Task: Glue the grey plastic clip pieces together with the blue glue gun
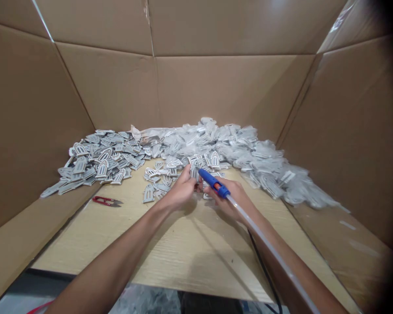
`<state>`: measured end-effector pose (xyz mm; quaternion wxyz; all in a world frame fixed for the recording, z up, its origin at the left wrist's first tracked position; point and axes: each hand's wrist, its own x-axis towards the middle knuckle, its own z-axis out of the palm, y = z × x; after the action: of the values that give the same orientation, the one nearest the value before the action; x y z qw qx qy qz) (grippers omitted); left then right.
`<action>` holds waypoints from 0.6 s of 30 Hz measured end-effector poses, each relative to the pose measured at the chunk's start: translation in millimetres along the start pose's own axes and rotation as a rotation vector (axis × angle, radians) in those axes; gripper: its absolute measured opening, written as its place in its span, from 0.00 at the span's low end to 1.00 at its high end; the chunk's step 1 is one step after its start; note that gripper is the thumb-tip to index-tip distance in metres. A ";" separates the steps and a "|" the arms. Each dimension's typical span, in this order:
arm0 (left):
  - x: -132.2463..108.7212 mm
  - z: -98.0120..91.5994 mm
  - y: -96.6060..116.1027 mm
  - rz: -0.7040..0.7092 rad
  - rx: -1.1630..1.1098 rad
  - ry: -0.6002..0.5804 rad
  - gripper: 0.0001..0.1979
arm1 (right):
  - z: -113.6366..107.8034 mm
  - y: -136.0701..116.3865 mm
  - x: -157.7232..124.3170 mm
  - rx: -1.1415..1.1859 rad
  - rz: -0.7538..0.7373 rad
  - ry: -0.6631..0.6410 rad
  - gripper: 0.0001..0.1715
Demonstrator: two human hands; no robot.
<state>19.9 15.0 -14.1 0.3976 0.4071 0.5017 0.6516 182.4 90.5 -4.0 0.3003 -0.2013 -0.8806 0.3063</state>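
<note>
both hands pinch one grey part above the table; left hand fingers clamped on it, right hand also gripping a blue tool. the trailing hose could tug the tip and knock the part loose.

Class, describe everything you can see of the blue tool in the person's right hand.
The blue tool is a slim, pen-like plastic body with an orange band near its rear end, where a clear tube runs back along the forearm. The right hand grips it, tilted, tip pointing up-left toward a small grey piece pinched by the left hand, above the wooden table. Whether the tip touches it is unclear.
</note>
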 end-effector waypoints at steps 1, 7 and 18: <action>0.2 -0.4 -0.3 0.002 0.014 -0.004 0.15 | 1.2 2.5 0.4 -0.010 -0.024 -0.013 0.15; -0.4 -4.6 0.7 -0.017 0.060 -0.064 0.06 | 7.9 13.8 -0.5 -0.088 -0.099 -0.013 0.13; -9.7 -3.5 12.7 -0.098 0.062 -0.200 0.12 | 3.3 11.8 3.8 0.269 0.310 0.324 0.29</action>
<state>18.7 2.6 -3.5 0.4639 0.4572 0.4988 0.5717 179.4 99.8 -12.4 0.4107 -0.3386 -0.7309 0.4271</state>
